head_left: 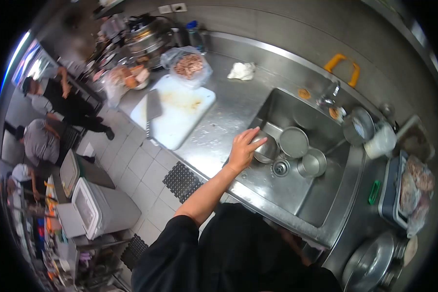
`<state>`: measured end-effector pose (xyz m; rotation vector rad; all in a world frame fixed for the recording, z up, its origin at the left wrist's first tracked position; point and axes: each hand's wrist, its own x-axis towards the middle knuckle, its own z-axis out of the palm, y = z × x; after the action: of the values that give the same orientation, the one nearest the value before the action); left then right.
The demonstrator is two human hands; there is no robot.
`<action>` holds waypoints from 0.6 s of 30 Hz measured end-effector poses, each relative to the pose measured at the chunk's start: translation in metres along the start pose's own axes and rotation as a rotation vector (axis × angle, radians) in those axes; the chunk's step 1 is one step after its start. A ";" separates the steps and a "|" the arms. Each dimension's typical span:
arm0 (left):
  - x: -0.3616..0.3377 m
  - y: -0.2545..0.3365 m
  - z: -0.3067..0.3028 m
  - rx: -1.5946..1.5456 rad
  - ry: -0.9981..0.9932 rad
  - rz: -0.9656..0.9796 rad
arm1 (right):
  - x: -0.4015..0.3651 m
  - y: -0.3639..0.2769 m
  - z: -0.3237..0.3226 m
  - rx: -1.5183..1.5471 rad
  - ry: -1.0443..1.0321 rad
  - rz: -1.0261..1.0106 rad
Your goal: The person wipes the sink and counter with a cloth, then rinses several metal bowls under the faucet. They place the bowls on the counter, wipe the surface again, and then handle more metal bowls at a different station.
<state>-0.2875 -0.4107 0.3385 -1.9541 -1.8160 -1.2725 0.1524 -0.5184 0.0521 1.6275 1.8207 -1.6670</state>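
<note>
My left hand [243, 150] reaches over the near left side of the sink [297, 192]. Its fingers are closed on the rim of a round metal bowl [266, 151], which the hand partly covers. Right beside it in the basin sit two more metal containers: a round one [294, 142] and a smaller, deeper one [312, 163]. The drain [280, 168] lies just in front of them. I cannot see my right hand.
Left of the sink, a cleaver [153, 104] lies on a white cutting board [182, 107], near a bag of meat pieces [189, 65] and a white cloth [241, 71]. A faucet [329, 93] stands behind the sink. Several people work at far left, past lidded bins [104, 207].
</note>
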 end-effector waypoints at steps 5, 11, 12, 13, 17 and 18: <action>-0.033 -0.026 -0.087 0.010 0.173 -0.142 | -0.042 -0.094 0.003 0.140 -0.095 0.416; -0.101 -0.070 -0.250 0.128 0.385 -0.264 | -0.007 -0.145 0.067 -0.063 -0.038 0.370; -0.122 -0.086 -0.273 0.163 0.430 -0.303 | 0.002 -0.162 0.082 -0.081 -0.040 0.353; -0.146 -0.106 -0.294 0.198 0.475 -0.343 | 0.011 -0.179 0.099 -0.188 -0.031 0.306; -0.272 -0.196 -0.363 0.502 0.476 -0.677 | 0.051 -0.220 0.163 -0.612 0.002 0.130; -0.301 -0.211 -0.381 0.544 0.494 -0.745 | 0.066 -0.227 0.181 -0.620 -0.001 0.112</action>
<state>-0.6110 -0.8268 0.2840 -0.6204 -2.3322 -1.0951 -0.1397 -0.5717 0.0730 1.4078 1.9348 -0.9144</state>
